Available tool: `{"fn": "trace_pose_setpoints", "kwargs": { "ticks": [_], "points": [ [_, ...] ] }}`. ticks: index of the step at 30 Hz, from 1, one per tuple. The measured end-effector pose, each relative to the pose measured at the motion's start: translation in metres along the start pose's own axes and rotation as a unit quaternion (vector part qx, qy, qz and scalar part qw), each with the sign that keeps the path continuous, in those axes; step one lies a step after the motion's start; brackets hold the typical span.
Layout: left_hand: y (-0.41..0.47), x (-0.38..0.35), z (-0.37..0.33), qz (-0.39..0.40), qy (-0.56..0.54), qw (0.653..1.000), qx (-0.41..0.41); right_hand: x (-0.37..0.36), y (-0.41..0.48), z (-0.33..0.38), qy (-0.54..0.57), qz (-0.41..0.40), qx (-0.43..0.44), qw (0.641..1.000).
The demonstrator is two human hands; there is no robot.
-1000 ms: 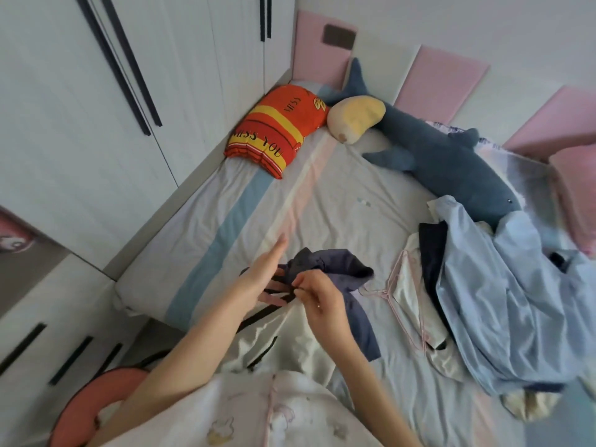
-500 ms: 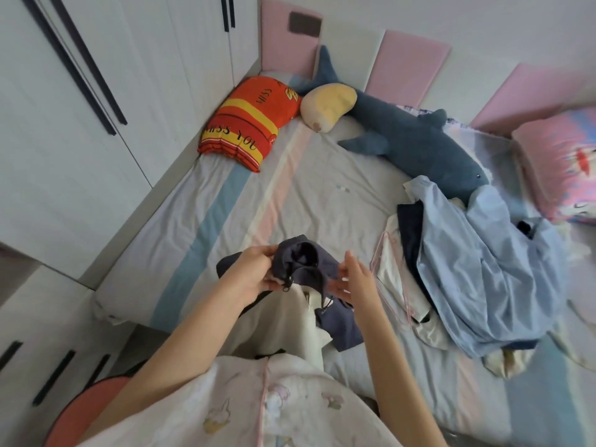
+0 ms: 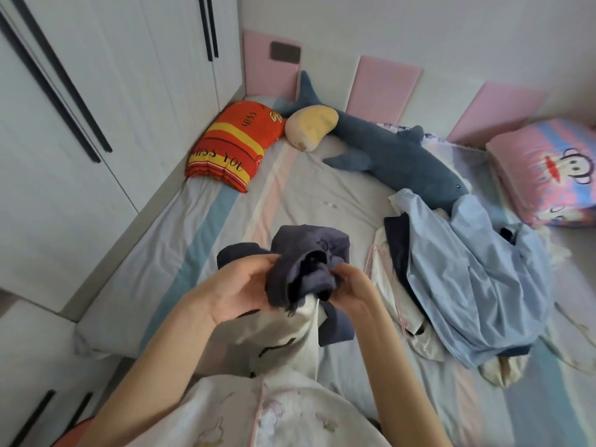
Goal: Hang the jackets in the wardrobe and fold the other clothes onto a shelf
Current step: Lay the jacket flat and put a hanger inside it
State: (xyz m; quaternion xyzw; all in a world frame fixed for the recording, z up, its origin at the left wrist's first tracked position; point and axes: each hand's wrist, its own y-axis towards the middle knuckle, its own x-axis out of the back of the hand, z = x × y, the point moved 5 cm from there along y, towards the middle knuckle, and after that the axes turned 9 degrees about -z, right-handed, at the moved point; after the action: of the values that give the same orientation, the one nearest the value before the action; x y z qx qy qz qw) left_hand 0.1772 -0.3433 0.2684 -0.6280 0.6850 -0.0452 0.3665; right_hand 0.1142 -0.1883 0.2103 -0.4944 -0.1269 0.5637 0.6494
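Soft, even daylight — faint shadows, wide-angle bending at edges, slight motion blur.

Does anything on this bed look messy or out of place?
Yes. A light blue shirt lies crumpled in a heap with other clothes on the bed's right side, partly covering a pink hanger. The plush shark sprawls diagonally across the bed.

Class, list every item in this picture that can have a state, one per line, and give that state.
Dark navy fabric garment: bunched, lifted, held in both hands.
Left hand: closed grip on it.
Right hand: pinching its edge.
White wardrobe doors: shut.
Light blue cotton shirt: crumpled, unfolded on the bed.
Thin pink wire hanger: empty, lying flat.
Cream garment with black trim: draped over the bed edge.
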Motion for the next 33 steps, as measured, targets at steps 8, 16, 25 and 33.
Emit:
{"fn": "trace_pose_setpoints", "kwargs": {
  "ticks": [8,16,25,33],
  "points": [
    [0.002,0.0,-0.028,-0.162,0.382,0.909,-0.041,-0.021,-0.037,0.03,-0.032,0.128,0.106,0.986],
    [0.025,0.018,-0.04,-0.323,0.244,0.892,-0.203,-0.039,-0.061,0.063,-0.105,0.206,0.202,0.952],
    [0.014,0.074,-0.06,-0.189,-0.413,0.872,-0.185,0.01,-0.043,0.143,-0.349,-0.185,0.565,0.724],
    [0.021,0.059,-0.076,-0.097,-0.315,0.922,-0.203,-0.04,-0.063,0.157,-0.476,-0.212,0.615,0.591]
  ]
}}
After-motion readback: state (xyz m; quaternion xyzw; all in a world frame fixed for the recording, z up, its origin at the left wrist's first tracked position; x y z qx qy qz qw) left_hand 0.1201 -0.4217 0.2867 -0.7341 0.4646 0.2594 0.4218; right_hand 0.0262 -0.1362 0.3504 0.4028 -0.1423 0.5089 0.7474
